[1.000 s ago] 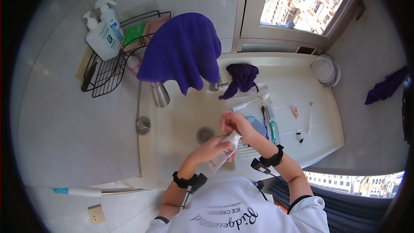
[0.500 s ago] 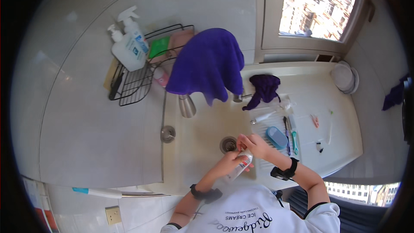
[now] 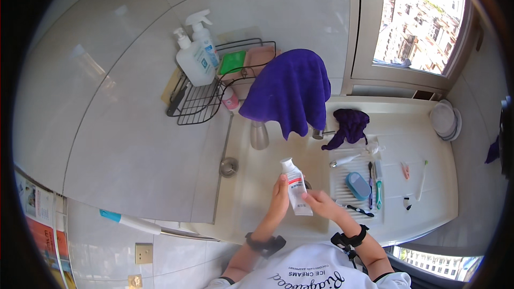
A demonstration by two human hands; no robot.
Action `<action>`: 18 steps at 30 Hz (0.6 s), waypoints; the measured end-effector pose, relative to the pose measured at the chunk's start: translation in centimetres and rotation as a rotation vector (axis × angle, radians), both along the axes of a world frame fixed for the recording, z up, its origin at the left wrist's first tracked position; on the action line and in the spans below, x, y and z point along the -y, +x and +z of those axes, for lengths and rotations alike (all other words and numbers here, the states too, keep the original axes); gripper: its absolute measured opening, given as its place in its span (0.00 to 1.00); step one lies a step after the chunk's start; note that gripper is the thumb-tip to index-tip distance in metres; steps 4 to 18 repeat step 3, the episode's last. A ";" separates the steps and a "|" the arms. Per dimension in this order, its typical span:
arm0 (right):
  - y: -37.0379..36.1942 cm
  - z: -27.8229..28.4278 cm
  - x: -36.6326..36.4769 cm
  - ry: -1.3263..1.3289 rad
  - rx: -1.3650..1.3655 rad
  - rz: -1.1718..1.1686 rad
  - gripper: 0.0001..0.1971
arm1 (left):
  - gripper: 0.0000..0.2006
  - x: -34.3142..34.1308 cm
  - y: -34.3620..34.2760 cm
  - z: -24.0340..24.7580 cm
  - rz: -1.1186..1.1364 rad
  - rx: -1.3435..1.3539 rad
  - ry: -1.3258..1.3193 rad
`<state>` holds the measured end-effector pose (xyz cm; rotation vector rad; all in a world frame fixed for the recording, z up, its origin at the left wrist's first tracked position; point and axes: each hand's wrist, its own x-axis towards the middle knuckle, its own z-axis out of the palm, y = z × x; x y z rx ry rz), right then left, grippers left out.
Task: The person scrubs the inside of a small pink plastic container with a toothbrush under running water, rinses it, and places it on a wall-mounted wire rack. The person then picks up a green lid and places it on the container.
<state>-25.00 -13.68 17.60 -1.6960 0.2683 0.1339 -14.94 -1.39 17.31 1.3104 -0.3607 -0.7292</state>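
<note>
A white toothpaste tube [image 3: 297,188] with a red band is held over the sink, its white cap pointing away from me and its flat end toward me. My left hand [image 3: 278,198] is closed around the tube's left side, near the cap end. On its right side, my right hand [image 3: 320,205] pinches the lower part with thumb and fingers. The cap sits on the tube. Beneath the hands, the sink drain [image 3: 307,184] is mostly hidden.
Right of the sink, a ribbed drainboard [image 3: 342,183] bears a blue oval case [image 3: 358,185], several toothbrushes and a black-handled brush [image 3: 360,211]. A purple towel [image 3: 292,91] hangs over the tap. Bottles stand by a black wire rack [image 3: 199,108] at left; stacked bowls [image 3: 445,120] sit far right.
My right hand has moved from the tube's cap end down to its lower part. The tube is raised farther from me and more in view. The whole view has shifted.
</note>
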 end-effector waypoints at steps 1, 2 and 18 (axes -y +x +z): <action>0.1 0.2 -0.4 -0.021 -0.007 0.033 0.21 | 0.27 -0.2 0.1 0.0 -0.013 -0.004 -0.008; 0.2 0.3 -0.7 -0.006 0.000 0.031 0.21 | 0.27 -0.4 0.2 0.0 -0.025 -0.009 -0.016; 0.3 0.1 -1.0 0.009 0.008 0.030 0.21 | 0.27 -0.6 0.3 0.0 -0.037 -0.014 -0.024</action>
